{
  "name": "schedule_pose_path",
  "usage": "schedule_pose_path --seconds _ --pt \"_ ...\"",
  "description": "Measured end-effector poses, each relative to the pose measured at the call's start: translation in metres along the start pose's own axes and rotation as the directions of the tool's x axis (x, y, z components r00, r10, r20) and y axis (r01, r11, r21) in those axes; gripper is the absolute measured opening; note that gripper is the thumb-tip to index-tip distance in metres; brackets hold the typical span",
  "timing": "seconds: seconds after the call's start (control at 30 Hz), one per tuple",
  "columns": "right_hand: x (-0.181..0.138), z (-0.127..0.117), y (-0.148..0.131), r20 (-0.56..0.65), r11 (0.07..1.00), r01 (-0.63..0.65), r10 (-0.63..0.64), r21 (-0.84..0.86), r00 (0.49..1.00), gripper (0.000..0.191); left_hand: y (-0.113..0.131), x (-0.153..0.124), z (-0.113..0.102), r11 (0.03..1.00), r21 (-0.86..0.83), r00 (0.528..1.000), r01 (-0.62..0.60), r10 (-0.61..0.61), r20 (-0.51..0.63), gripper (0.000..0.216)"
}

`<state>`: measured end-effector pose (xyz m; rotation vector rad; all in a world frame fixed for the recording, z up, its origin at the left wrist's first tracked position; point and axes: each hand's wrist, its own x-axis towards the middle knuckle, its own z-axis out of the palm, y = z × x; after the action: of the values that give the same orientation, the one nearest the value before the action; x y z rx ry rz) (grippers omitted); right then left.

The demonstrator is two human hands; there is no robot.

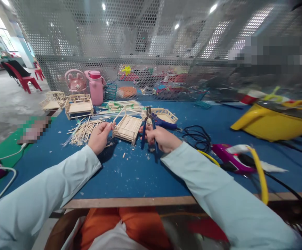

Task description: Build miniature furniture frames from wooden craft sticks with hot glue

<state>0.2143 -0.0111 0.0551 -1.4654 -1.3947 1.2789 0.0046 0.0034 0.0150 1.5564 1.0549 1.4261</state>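
- While my left grip pinches the stick frame at its left edge, the frame sits between both grips over the desk.
- My right grip is wrapped around blue-handled pliers, handles spread, just beside the frame.
- I judge the step in hand as detail work on the frame.
- Any next move seems to call for a steady left pinch and careful aim of the pliers.
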Motion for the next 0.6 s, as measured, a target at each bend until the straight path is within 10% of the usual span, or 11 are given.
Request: schedule_pose_path --seconds 0.23,0.43,0.6 --pt "0.032 0.001 -0.010 0.056 0.996 0.029 -0.025 -0.080 0.998 0.032 0.002 -0.015 0.001 0.996 0.088 1.000 0.008 -0.007 -0.004 0.028" --pt "0.003 -0.013 -0.014 -0.068 0.953 0.220 -0.239 -0.206 0.969 0.046 0.017 -0.026 0.002 0.963 0.262 0.966 -0.072 0.132 -0.220 0.022" --pt "-0.057 -0.014 -0.003 0.110 0.651 0.400 -0.439 -0.645 0.892 0.056 0.032 -0.047 0.017 0.995 -0.027 0.992 0.091 -0.088 0.088 0.032"
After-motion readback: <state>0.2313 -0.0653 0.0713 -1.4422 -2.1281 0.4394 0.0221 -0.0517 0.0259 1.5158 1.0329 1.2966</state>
